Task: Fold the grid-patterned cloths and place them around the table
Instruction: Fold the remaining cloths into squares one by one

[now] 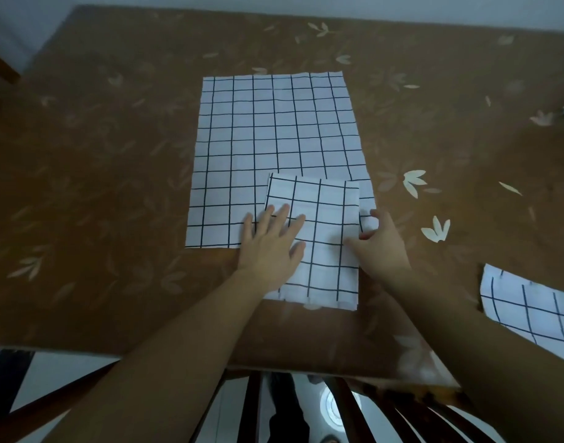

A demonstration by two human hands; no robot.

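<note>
**A:** How can this step be done well?

**B:** I think the small folded white cloth with black grid lines (pixel 325 219) is ready to be carried away. It lies toward 6 o'clock on the brown leaf-printed table (pixel 114 155), over the near right corner of the large flat white cloth with black grid lines (pixel 274 132). The layers should stay pressed together during lifting, so the fold does not open and the large cloth below is not dragged.

**A:** And the hands?

**B:** The left hand (pixel 274 247) lies flat on the folded cloth's left part, with its fingers straight and spread, gripping nothing. The right hand (pixel 383 247) is at the right edge, fingers curled and thumb on top. It seems to pinch that edge. Both forearms reach in from 6 o'clock.

**A:** Where should it go?

**B:** Another white grid-patterned cloth (pixel 530 308) lies at 4 o'clock, so probably a free side of the table.
</note>
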